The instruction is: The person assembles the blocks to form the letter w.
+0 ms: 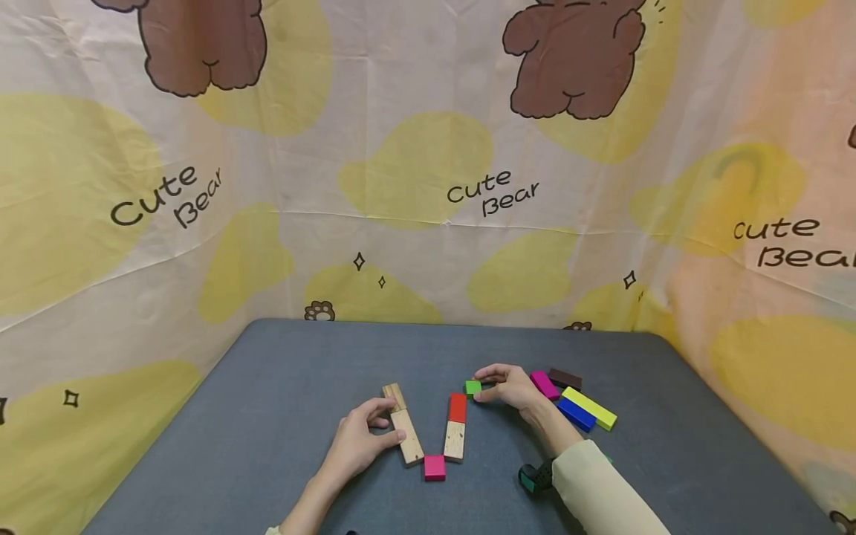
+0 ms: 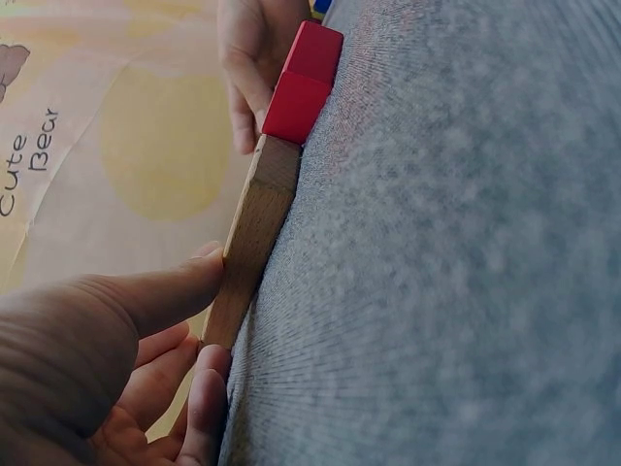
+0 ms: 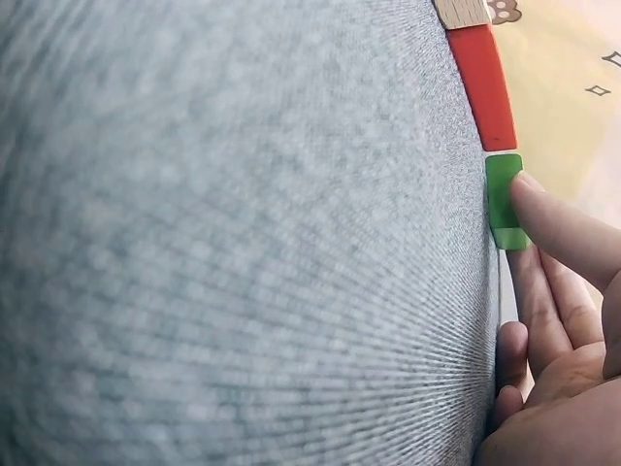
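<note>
My left hand [image 1: 359,438] holds the left row of plain wooden blocks, thumb against the longer wooden block [image 1: 407,438] and fingertips by the shorter wooden block [image 1: 394,397] at its far end. In the left wrist view, the thumb and fingers lie on either side of the wood. My right hand [image 1: 511,388] pinches a small green block [image 1: 472,388] on the table, beside the far end of a red block [image 1: 458,408]. Another wooden block [image 1: 454,441] continues toward me from the red one. A pink block [image 1: 435,468] lies at the near ends of both rows, which together form a V-like shape.
Right of the right hand lie a magenta block [image 1: 545,385], a dark brown block [image 1: 565,379], a yellow block [image 1: 590,409] and a blue block [image 1: 576,415]. The grey table [image 1: 294,371] backs onto a bear-print cloth [image 1: 414,260]. A dark object [image 1: 535,479] sits by the right sleeve.
</note>
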The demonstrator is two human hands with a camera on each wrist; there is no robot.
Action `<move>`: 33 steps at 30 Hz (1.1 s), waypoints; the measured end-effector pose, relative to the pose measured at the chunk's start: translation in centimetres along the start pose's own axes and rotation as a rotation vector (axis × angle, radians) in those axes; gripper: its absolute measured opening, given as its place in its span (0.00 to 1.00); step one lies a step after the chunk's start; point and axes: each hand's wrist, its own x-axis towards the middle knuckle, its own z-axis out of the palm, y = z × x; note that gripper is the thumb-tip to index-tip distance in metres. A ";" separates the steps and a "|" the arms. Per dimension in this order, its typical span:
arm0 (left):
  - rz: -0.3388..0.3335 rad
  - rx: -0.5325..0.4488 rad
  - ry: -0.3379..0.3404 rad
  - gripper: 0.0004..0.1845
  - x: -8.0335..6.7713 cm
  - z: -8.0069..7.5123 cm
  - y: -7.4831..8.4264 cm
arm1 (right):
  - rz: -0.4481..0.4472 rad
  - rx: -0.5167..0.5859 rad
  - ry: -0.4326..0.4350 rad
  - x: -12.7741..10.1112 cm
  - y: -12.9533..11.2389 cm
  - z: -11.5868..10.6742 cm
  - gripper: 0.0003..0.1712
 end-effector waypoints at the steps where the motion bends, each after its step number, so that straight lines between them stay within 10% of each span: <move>1: 0.002 -0.001 0.000 0.29 0.0 0.0 0.0 | -0.002 0.001 -0.003 0.0 0.0 0.0 0.21; 33: -0.012 0.001 0.002 0.29 0.2 0.0 -0.2 | -0.011 0.006 -0.018 0.0 0.1 -0.1 0.24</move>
